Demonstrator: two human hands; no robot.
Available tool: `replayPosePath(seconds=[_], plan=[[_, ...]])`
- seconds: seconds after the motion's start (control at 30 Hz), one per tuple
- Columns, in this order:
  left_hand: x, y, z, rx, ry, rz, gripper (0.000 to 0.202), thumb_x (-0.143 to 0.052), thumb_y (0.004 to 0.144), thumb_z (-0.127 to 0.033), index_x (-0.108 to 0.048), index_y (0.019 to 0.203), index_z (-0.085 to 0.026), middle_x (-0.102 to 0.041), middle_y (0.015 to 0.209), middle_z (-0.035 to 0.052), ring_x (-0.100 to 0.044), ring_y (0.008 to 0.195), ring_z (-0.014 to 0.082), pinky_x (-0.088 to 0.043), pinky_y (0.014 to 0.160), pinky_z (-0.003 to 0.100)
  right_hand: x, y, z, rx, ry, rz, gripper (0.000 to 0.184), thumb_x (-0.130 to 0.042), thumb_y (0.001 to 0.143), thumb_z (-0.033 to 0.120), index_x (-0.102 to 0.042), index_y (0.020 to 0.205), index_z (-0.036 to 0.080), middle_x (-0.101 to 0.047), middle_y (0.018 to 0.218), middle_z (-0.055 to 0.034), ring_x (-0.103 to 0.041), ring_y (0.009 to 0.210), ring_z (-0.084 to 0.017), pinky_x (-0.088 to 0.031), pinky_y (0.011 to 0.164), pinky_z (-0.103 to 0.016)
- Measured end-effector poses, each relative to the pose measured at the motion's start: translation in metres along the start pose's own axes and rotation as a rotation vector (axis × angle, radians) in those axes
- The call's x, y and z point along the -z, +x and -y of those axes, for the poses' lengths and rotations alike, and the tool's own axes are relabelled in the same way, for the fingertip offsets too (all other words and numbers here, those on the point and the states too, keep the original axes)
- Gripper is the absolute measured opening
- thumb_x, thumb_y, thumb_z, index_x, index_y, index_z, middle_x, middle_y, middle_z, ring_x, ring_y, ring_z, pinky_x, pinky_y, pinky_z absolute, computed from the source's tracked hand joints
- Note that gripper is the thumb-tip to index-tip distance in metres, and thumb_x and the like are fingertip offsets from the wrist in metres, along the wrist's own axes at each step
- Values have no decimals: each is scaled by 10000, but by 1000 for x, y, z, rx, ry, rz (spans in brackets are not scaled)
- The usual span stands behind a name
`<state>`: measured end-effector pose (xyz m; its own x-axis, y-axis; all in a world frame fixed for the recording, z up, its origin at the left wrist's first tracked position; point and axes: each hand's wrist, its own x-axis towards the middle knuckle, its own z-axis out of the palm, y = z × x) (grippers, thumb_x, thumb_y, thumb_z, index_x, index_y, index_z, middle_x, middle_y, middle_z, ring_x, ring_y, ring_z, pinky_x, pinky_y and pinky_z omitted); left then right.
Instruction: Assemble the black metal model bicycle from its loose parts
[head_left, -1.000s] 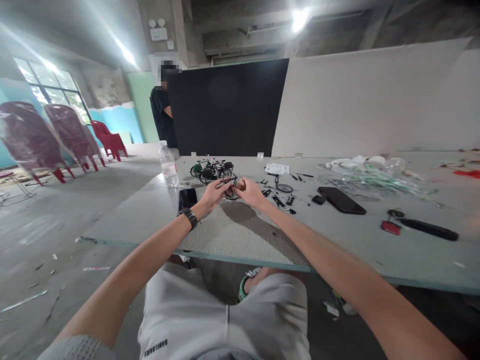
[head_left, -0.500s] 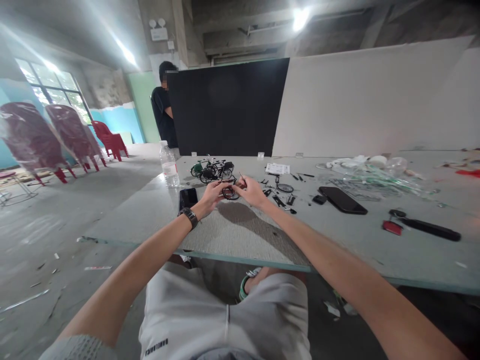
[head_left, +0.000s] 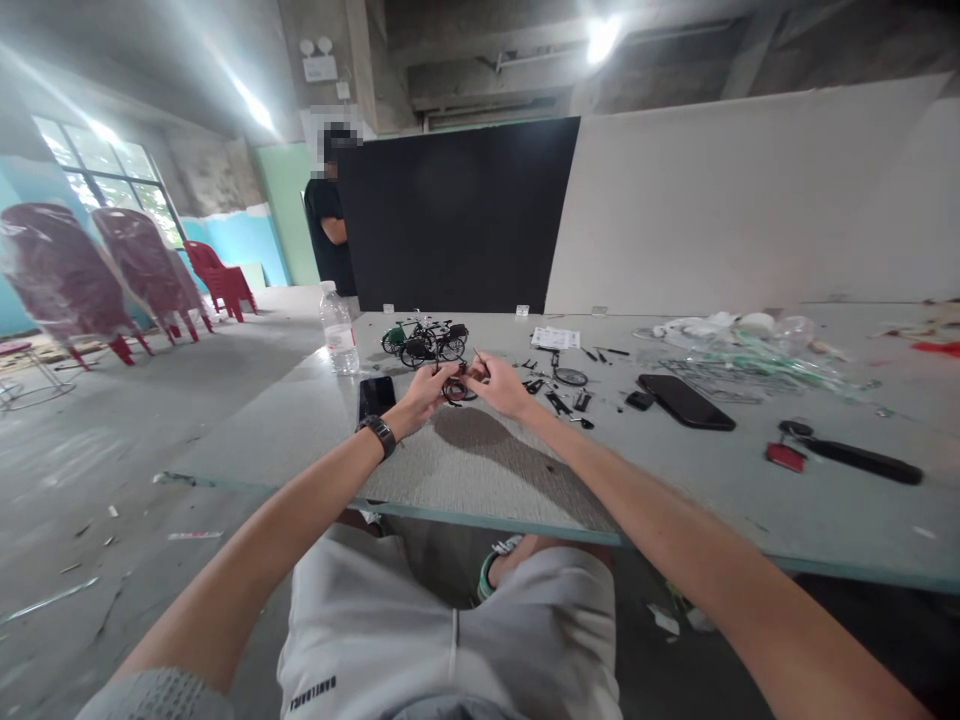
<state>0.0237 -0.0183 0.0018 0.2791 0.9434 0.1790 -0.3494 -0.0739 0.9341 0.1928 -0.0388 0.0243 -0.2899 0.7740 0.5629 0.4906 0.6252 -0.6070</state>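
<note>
Between both hands, just above the table, is a partly assembled miniature bicycle (head_left: 453, 392) with a dark round wheel hanging below the fingers. My left hand (head_left: 426, 394), with a watch on its wrist, is closed on it from the left. Fingers of my right hand (head_left: 501, 386) pinch at its right side, hiding much of the frame. A thin dark sliver sticks up by the right fingertips, too small to name. Miniature bicycles (head_left: 426, 345) stand right behind the hands. To the right lie a loose bicycle part with a wheel (head_left: 570, 376) and small black pieces (head_left: 559, 403).
A water bottle (head_left: 340, 335) and a phone (head_left: 376, 396) are at the left. Rightward lie printed paper (head_left: 555, 338), another phone (head_left: 686, 401), a black-handled tool (head_left: 862, 458) and plastic wrappings (head_left: 750, 335). A person (head_left: 330, 230) stands behind the black panel (head_left: 457, 215).
The miniature bicycle has turned and tilted between my fingers, its wheel now slightly further left and lower. Both hands stay in nearly the same place. The person behind has shifted slightly.
</note>
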Motion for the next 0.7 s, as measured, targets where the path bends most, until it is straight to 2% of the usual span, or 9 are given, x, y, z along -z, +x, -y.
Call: replayPosePath(seconds=[0.23,0.37,0.5,0.7], plan=[[-3,2,0,-35,-70,-29,263,-836,717,-338,-702,783,-120,-672,746,30,-607,690,119,-499,647,242,-7,-1,3,8,-5,-55,338,-612,817,360,-297,753,256,-421,677,54,-395,621,-138,-305,621,-301],[-5,2,0,-51,-94,-33,261,-828,729,-349,-710,787,-123,-683,723,31,-590,642,108,-472,612,231,-14,-3,6,-35,25,-104,316,-587,799,305,-278,751,259,-374,658,60,-369,616,-144,-307,617,-303],[-6,1,-1,-61,-96,3,290,-830,750,-384,-711,773,-121,-700,730,43,-589,617,100,-436,579,223,-16,-4,6,-50,67,-112,328,-584,802,324,-266,755,261,-359,658,61,-367,613,-146,-314,610,-302],[-4,3,0,-58,-121,41,267,-837,755,-356,-738,817,-116,-720,764,54,-629,679,116,-477,650,232,-12,-5,4,-34,68,-116,326,-584,798,302,-262,768,262,-359,673,56,-361,619,-146,-314,608,-302]])
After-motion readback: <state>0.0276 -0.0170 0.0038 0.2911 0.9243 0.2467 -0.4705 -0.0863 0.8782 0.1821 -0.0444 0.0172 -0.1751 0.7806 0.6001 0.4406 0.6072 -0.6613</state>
